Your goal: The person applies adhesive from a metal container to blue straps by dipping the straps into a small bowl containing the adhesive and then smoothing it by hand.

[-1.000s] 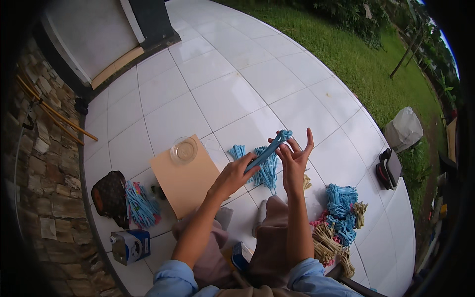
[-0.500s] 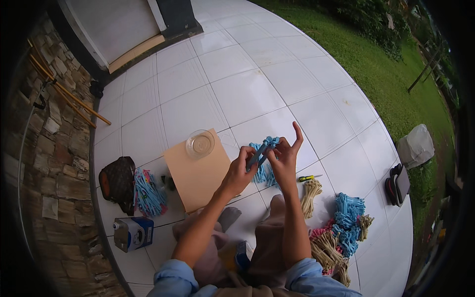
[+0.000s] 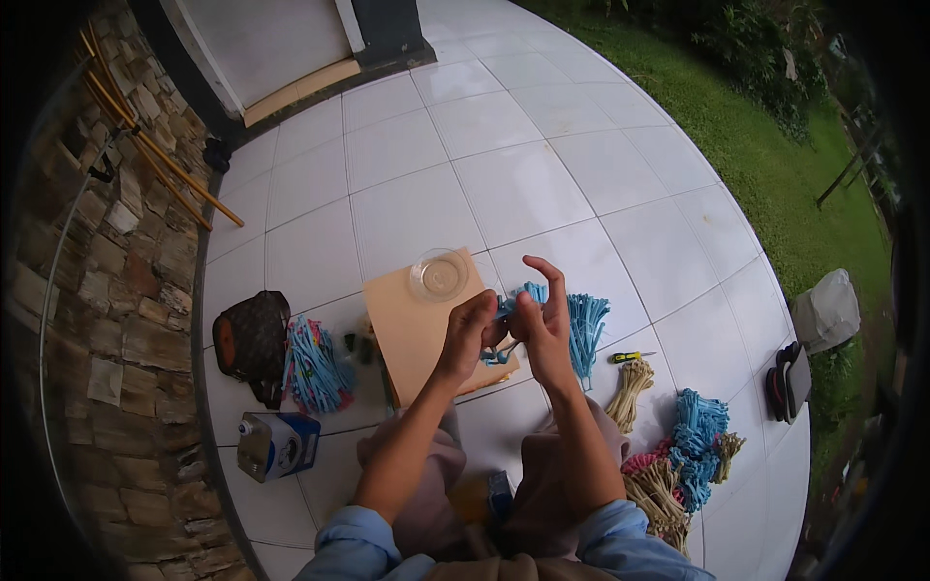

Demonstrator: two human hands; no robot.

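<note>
Both hands [image 3: 471, 335] [image 3: 545, 341] pinch blue cord [image 3: 505, 308]; clear bowl [image 3: 439, 276] on beige board [image 3: 405, 332]

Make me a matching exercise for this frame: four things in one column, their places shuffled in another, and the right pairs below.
Things:
1. blue piece
2. clear bowl
3. yellow-handled tool
4. white sack

Places:
A. beside a beige bundle
B. by the grass, far right
C. held between left hand and right hand
D. on the tan board

Pairs: 1-C, 2-D, 3-A, 4-B
</note>
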